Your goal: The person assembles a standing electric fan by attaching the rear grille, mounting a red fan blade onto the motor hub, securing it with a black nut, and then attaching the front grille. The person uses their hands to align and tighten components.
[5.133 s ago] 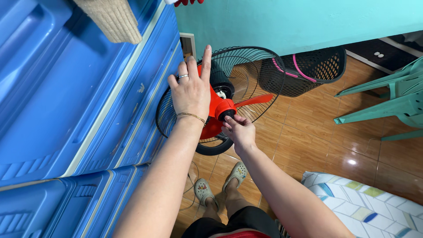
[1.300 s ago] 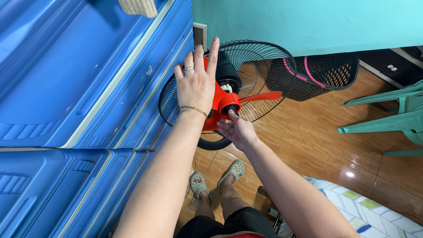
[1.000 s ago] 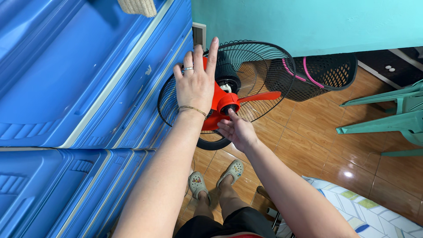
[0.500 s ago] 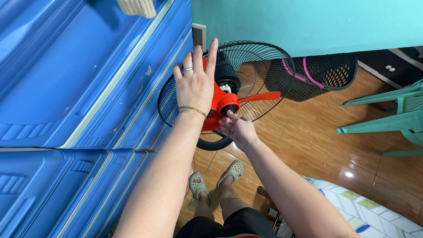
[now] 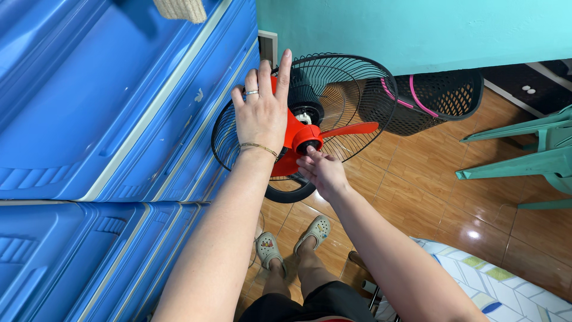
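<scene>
Biggest thing in view is the stack of blue plastic drawers [image 5: 107, 119] filling the left side, with a teal wall [image 5: 417, 30] behind and a shiny brown tile floor [image 5: 429, 197] below. A green plastic chair [image 5: 524, 155] sits off to the right, and a black mesh basket [image 5: 429, 98] with pink trim stands against the wall just behind the fan.

The fan [image 5: 310, 119] stands on the floor right beside the drawers, front grill off, so only the black wire back guard [image 5: 351, 77] cups the red blades [image 5: 348, 129]. Its face is tipped up toward the camera, so the shaft axis runs from the motor up and out toward the person, and the one blade fully visible points right, toward the basket.

The left hand [image 5: 262, 113] lies flat on a blade with fingers spread and straight, not gripping anything, just pressing it still. The right hand [image 5: 322, 170] is below the red hub [image 5: 307, 140], fingers loosely open with the fingertips touching the dark cap at its centre. I can't tell if it's really pinching the cap or just resting on it.

My take on doing this bit well: keep the flat hand firm so the blades can't spin, get the fingertips all the way around the cap, and turn square to the shaft so it doesn't bind.
</scene>
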